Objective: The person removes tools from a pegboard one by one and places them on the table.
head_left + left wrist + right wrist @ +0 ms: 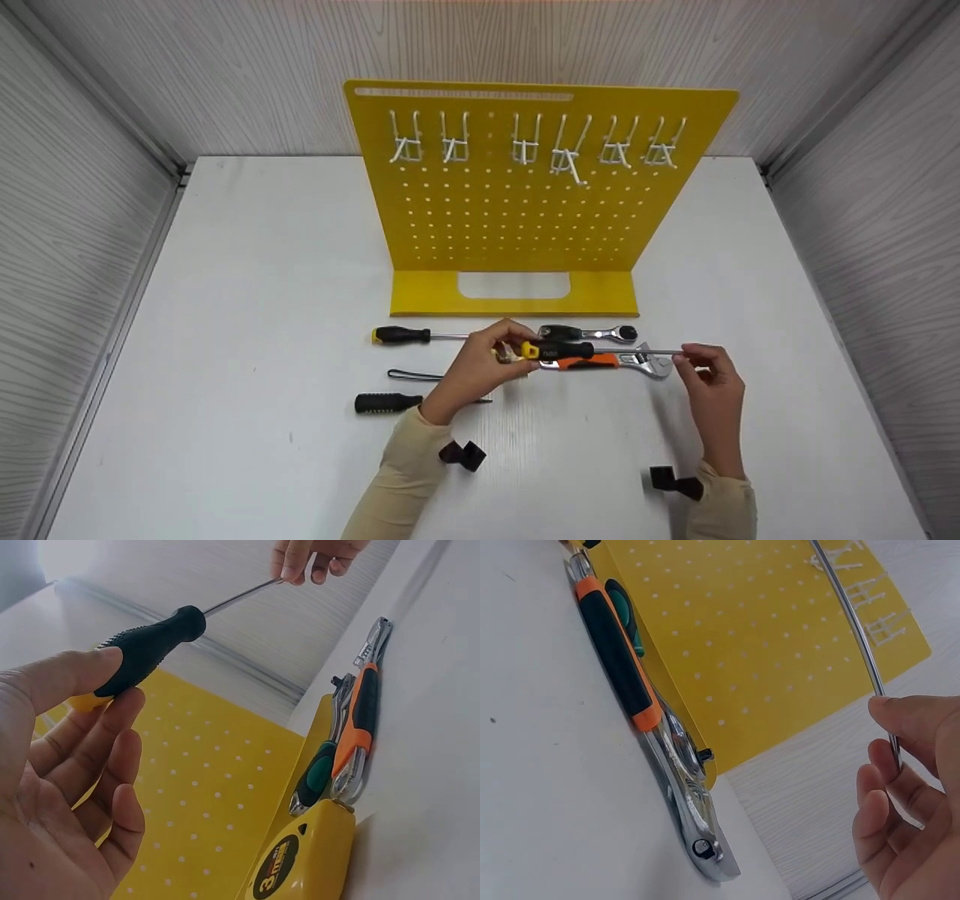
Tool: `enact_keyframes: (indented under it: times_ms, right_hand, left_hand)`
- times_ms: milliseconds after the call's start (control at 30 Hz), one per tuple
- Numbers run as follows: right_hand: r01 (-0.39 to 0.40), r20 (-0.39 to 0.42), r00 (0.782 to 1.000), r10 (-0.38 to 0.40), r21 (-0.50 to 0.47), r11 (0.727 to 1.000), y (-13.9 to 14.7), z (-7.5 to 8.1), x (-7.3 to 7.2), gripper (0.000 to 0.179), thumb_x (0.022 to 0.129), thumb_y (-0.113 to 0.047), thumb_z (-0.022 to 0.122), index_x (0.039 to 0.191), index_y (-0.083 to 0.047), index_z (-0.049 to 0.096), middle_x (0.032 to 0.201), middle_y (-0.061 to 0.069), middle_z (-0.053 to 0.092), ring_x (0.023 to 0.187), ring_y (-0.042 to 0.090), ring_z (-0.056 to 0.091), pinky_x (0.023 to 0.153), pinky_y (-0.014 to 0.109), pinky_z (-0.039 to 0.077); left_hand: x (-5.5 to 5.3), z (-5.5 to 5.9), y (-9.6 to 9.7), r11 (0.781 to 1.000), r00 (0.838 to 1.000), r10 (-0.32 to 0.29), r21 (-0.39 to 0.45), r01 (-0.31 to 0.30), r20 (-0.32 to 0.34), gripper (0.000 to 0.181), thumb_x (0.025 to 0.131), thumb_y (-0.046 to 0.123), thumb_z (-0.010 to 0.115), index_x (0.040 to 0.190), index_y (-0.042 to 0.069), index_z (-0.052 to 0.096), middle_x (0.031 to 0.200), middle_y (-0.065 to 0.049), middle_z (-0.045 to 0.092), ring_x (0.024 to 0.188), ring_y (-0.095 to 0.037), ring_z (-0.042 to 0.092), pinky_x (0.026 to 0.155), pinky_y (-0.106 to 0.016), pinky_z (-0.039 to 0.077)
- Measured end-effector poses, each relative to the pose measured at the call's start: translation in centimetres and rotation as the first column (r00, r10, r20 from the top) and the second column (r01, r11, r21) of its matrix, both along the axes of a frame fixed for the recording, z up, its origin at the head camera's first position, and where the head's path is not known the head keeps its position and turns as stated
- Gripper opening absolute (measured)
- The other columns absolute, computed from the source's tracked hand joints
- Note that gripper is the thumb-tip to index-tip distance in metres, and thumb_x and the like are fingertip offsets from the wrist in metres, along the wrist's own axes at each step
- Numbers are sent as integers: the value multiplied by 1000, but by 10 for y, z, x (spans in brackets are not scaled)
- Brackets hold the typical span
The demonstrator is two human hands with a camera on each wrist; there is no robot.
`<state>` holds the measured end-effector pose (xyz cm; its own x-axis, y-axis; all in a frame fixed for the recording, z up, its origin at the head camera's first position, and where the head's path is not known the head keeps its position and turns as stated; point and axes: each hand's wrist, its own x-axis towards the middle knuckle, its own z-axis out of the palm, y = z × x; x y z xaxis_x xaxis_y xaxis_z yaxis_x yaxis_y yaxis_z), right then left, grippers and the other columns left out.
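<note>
A screwdriver (559, 350) with a black and yellow handle is held level above the table between both hands. My left hand (491, 360) pinches the yellow end of its handle between thumb and fingers. At the other end, my right hand (711, 379) pinches the metal shaft near its tip, as the right wrist view also shows. Below the screwdriver lie an adjustable wrench (619, 656) with an orange and black grip and a ratchet wrench (589, 333). A yellow tape measure (307, 855) stands under the left hand, mostly hidden in the head view.
A yellow pegboard (525, 217) with several white hooks (525, 142) stands at the back. Left of the hands lie another black and yellow screwdriver (403, 335), a tool with a looped end (409, 374) and a black-handled screwdriver (386, 403), partly covered by the left arm.
</note>
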<state>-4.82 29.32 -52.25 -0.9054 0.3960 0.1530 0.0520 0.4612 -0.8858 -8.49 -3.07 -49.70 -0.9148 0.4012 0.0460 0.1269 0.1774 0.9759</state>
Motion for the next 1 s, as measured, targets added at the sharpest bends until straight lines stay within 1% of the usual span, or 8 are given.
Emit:
enact_keyframes:
  times_ms: [200,233,400,467,600,667,900,1000]
  right_hand:
    - [-6,23,1000,6,18,1000,0,-3,0,21,88,-10,70,108,-5,67,89,-22,60,86,3,54,70,16,40]
    - [-10,27,1000,9,26,1000,1,-3,0,21,88,-11,70,108,-6,67,89,-23,59,86,2,54,70,15,40]
    - [-23,40,999,21,45,999,1,-6,2,22,88,-12,70,109,-6,67,90,-24,59,86,0,54,71,13,40]
    - [-27,41,999,25,48,998,0,-7,2,21,88,-12,69,108,-7,68,90,-24,60,86,-1,55,70,13,40]
    - [-32,43,999,29,60,998,0,-8,2,20,89,-12,69,108,-8,68,90,-25,59,84,-2,55,70,13,40]
    - [-37,42,999,34,62,997,0,-9,2,20,89,-11,69,108,-8,68,90,-25,59,84,-2,55,69,13,40]
    - [-65,37,997,62,71,995,3,-12,1,18,87,-9,70,105,-8,71,91,-17,63,82,-2,55,68,13,42]
    - [-83,29,996,81,97,992,4,-13,3,16,87,-7,70,102,-8,72,91,-12,64,81,-2,55,67,12,42]
  left_hand:
    - [4,-6,-4,1000,1000,2,-19,-2,-5,27,82,20,76,107,16,65,99,-1,69,89,-12,61,78,-29,48]
    - [5,-6,-4,1000,1000,1,-20,-1,-6,27,82,20,76,107,15,65,99,-2,69,90,-12,61,79,-29,48]
    - [7,-11,-6,1000,1000,1,-5,-1,1,27,83,17,76,107,12,64,101,-4,69,92,-16,63,82,-42,49]
    - [7,-14,-6,1000,1000,2,3,-2,19,28,82,16,76,107,11,64,102,-6,69,93,-16,64,82,-40,49]
    - [9,-19,-8,1000,998,7,9,-8,63,30,82,16,76,108,10,62,103,-6,70,92,-14,63,77,-26,45]
    - [10,-22,-8,1000,997,7,7,-7,76,31,83,18,76,109,10,61,103,-6,70,91,-14,62,75,-23,44]
    - [13,-26,-10,1000,992,-8,20,6,129,32,83,15,76,109,8,60,106,-9,67,91,-14,59,81,-27,49]
    - [14,-28,-10,1000,992,-23,-3,24,121,30,83,16,76,107,9,60,105,-9,65,91,-14,58,82,-27,50]
